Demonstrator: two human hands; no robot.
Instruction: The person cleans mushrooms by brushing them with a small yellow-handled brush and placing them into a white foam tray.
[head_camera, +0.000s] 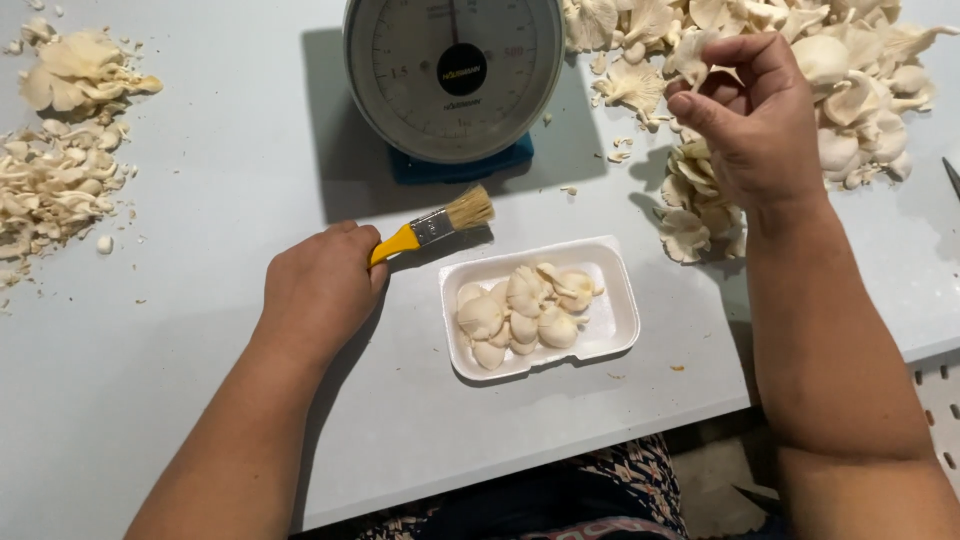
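The left hand (320, 290) is clenched around the yellow plastic handle of a small flat paintbrush (432, 227), whose pale bristles point up and away from the knuckles toward the round-dialled grey kitchen scale (455, 70). Just right of that fist sits a white foam tray (618, 320) part-filled with pale oyster mushroom caps (525, 315). The right hand (750, 120), well beyond the tray, curls its fingers over the heap of loose cream oyster mushrooms (850, 70) under and behind it, seemingly picking one out. A pick-and-clean step looks under way; lifting a cap gently matters. Whether the fingers actually pinch a mushroom is hidden by the palm.
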